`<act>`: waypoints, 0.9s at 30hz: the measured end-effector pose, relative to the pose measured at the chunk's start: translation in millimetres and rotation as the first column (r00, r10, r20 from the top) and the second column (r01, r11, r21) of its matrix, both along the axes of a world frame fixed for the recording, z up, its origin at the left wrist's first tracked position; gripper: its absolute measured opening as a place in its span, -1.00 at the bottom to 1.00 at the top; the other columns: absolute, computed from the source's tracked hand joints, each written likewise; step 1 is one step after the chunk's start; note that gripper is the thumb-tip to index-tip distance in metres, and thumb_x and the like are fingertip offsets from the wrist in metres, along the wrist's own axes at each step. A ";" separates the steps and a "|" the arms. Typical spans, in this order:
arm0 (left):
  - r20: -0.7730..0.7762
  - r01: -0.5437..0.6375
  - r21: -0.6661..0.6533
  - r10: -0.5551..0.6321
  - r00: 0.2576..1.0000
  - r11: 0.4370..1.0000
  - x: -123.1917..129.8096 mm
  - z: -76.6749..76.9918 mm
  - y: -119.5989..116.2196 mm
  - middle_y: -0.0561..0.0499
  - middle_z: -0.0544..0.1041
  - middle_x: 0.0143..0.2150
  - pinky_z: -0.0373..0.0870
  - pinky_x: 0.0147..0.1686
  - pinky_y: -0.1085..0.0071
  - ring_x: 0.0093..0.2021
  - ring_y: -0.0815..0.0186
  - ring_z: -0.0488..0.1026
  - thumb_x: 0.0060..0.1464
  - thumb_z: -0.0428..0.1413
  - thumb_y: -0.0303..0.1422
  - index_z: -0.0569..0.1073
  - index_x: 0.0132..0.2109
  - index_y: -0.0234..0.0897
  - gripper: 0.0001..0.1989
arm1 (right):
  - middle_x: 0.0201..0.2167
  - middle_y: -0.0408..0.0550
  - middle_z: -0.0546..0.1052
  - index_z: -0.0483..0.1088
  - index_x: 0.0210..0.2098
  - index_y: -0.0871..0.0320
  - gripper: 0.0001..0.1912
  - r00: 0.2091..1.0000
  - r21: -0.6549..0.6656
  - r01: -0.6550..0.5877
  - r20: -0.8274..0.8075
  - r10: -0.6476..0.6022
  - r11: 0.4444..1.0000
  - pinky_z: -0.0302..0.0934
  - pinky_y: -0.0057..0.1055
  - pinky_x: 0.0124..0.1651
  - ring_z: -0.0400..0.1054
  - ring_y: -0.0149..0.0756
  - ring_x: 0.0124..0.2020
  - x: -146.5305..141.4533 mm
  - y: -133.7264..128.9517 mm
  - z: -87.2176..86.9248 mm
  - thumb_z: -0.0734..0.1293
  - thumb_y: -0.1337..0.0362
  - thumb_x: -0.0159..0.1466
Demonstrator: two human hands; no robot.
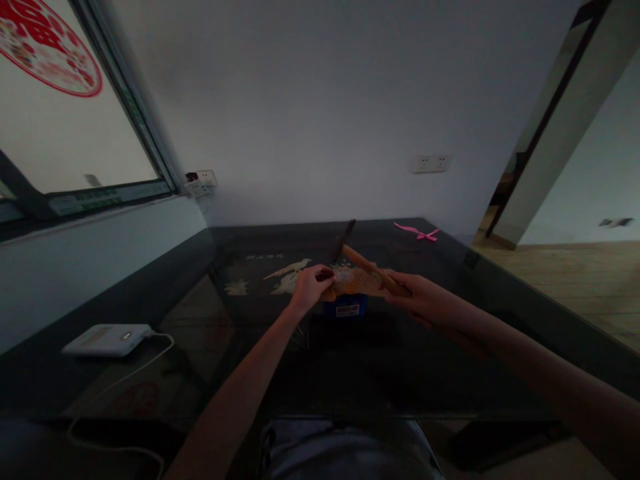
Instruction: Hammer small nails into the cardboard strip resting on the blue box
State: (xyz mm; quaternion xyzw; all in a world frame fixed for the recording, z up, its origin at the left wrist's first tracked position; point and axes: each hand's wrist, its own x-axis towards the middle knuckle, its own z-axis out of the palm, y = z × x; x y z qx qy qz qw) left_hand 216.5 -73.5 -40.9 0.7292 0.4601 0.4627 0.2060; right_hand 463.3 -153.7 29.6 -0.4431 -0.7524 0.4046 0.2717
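Note:
My right hand is closed around the wooden handle of a hammer. Its dark metal head is raised, tilted up and to the left. My left hand is pinched at the left end of a tan and orange speckled piece. Between its fingertips shows something small and dark red, too dim to name. The speckled piece lies over a blue box with a pale label on its front. The hammer handle crosses above the piece's right part.
Everything stands on a dark glossy table against a wall. A white power bank with a white cable lies at the left. Pink ribbon lies at the far right. Wall sockets are behind, and a window is at the upper left.

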 end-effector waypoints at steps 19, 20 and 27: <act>-0.113 -0.037 -0.006 0.036 0.993 0.999 -0.2 3.1 -3.6 -0.03 0.57 -0.36 0.39 -0.29 0.43 -0.34 0.30 0.50 -0.05 0.17 -0.39 0.52 -0.33 -0.33 -0.89 | -0.63 -0.23 0.28 0.29 -0.16 0.22 -0.72 0.939 0.067 0.032 0.340 -0.053 0.997 0.01 -0.57 -0.79 0.14 -0.51 -0.78 -3.2 -6.5 27.9 0.22 0.21 0.17; -0.111 -0.035 -0.011 0.033 0.993 0.999 -0.4 2.5 -3.3 -0.03 0.57 -0.36 0.39 -0.30 0.44 -0.34 0.30 0.50 -0.05 0.17 -0.39 0.52 -0.33 -0.33 -0.89 | -0.64 -0.25 0.25 0.28 -0.15 0.23 -0.72 0.934 0.066 0.032 0.354 -0.054 0.997 0.00 -0.57 -0.80 0.12 -0.52 -0.79 -4.3 -7.2 30.4 0.21 0.21 0.19; -0.187 -0.063 0.027 0.067 0.980 0.998 -1.5 -0.3 -2.1 -0.04 0.57 -0.37 0.36 -0.34 0.43 -0.35 0.28 0.49 -0.04 0.18 -0.33 0.53 -0.32 -0.32 -0.86 | -0.58 -0.22 0.30 0.23 -0.05 0.22 -0.67 0.908 0.027 -0.042 0.417 0.027 0.999 0.07 -0.55 -0.75 0.18 -0.50 -0.76 -7.6 -6.1 33.2 0.21 0.24 0.20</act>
